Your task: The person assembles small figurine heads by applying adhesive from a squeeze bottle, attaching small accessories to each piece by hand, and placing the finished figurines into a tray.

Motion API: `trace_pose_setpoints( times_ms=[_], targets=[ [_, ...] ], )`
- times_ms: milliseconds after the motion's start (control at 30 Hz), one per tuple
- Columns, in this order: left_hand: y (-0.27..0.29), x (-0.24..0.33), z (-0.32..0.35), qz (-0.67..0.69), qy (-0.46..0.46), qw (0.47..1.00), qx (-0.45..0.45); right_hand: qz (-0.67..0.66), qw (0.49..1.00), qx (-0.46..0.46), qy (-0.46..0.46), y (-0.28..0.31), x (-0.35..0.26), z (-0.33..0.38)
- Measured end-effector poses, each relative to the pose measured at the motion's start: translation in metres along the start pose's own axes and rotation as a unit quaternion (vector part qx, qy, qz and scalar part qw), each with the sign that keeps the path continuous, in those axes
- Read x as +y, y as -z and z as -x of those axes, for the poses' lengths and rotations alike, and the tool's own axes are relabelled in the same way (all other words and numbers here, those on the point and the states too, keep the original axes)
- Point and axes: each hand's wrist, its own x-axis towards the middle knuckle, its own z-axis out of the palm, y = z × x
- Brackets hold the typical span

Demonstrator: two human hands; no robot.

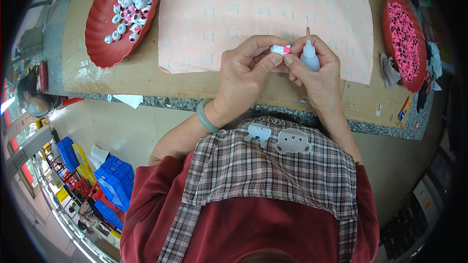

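My left hand (243, 70) pinches a small white figure head (276, 49) between thumb and fingers, over the near edge of a pale pink sheet. At the head's right end sits a bright pink bow (286, 49), where the thumb and fingertip of my right hand (321, 75) meet it. Tucked in that same right hand is a small translucent glue bottle (310, 58), its thin needle tip pointing away from me. Whether the bow is fixed to the head I cannot tell.
A red scalloped plate (100, 51) at the left holds several white heads, some with pink bows. Another red plate (420, 70) at the right is heaped with pink-and-black pieces. The pink sheet (195, 24) covers the board between them. Blue crates (114, 180) stand on the floor at left.
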Motion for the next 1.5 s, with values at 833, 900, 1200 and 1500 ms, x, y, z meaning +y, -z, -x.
trace_pose_setpoints(
  times_ms=[833,900,1200,1500],
  targets=[
    [0.006,-0.004,-0.001,0.043,0.014,0.999,-0.017,0.025,0.998,-0.007,0.061,0.000,0.002,0.002],
    [0.007,-0.004,-0.002,0.050,0.014,0.998,-0.020,0.012,0.999,-0.010,0.047,0.003,0.001,0.000],
    [0.010,0.008,0.001,-0.007,0.028,0.999,-0.036,-0.078,0.997,-0.021,0.012,0.005,-0.003,-0.003],
    [0.008,0.005,-0.001,0.016,0.027,0.999,-0.035,-0.078,0.996,-0.042,0.002,0.008,0.000,-0.002]
  ],
)
